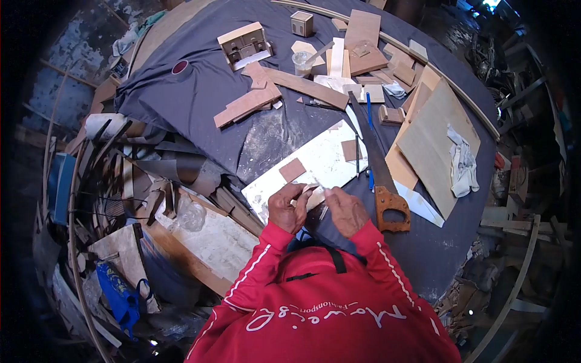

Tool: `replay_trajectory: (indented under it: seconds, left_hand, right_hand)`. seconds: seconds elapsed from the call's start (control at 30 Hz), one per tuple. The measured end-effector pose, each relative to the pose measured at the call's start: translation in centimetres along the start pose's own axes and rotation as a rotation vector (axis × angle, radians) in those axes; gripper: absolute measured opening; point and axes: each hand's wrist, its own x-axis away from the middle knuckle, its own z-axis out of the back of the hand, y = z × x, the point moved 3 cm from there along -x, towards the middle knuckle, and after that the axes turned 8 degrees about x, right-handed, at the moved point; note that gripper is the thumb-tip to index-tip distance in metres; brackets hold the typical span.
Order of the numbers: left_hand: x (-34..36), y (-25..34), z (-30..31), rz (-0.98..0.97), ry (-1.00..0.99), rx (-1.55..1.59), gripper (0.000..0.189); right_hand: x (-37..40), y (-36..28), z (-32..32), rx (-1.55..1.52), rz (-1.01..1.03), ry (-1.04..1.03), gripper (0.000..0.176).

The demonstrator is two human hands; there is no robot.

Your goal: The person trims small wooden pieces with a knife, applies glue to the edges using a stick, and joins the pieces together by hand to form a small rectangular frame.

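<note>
My left hand (287,207) is closed on a small pale piece, held over the near edge of a white board (264,186). Close on its right, my right hand (347,212) is closed with a thin tool at its fingertips; the tool is too small to name. A square brown wood piece (292,170) lies on the board just beyond my hands, and a second brown piece (350,150) lies farther right. The hand saw (392,209), with its orange-brown handle, rests to the right of my right hand.
A small wooden box frame (245,45), a plastic cup (302,63) and long wood strips (307,88) lie on the dark cloth (200,109) farther back. Large plywood sheets (430,142) with a white rag (462,162) are at the right. Scrap wood is heaped at the left.
</note>
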Motion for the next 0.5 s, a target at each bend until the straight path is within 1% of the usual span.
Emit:
replay_trajectory:
  seconds: [0.07,0.1,0.17,0.27,0.3,0.37,0.47,0.5]
  left_hand:
    - [0.1,0.0,-0.2,-0.064,0.039,-0.011,0.012]
    - [0.2,0.0,-0.1,-0.096,0.059,-0.018,0.013]
    - [0.6,-0.2,0.0,-0.082,0.063,0.0,0.013]
    - [0.6,-0.5,0.2,-0.091,0.046,-0.026,0.014]
    - [0.5,-0.3,0.1,-0.098,0.026,-0.04,0.014]
    - [0.5,0.7,0.1,-0.146,0.048,-0.016,0.014]
    - [0.2,1.0,0.2,-0.171,0.036,-0.038,0.014]
    - [0.2,1.0,0.1,-0.167,0.025,-0.057,0.014]
  right_hand:
    - [0.3,-0.5,-0.7,0.179,0.033,-0.009,0.044]
    - [-0.1,0.6,-1.2,0.211,0.039,0.016,0.044]
    - [-0.8,3.6,-2.5,0.276,0.048,0.064,0.044]
    - [0.3,1.3,-1.4,0.173,0.116,0.101,0.046]
    - [0.6,0.8,-1.2,0.188,0.058,0.064,0.044]
    - [0.5,0.0,-0.9,0.217,-0.05,-0.001,0.04]
    - [0.1,2.6,-0.7,0.213,-0.057,0.045,0.044]
    - [0.4,2.0,-0.6,0.159,-0.043,0.03,0.045]
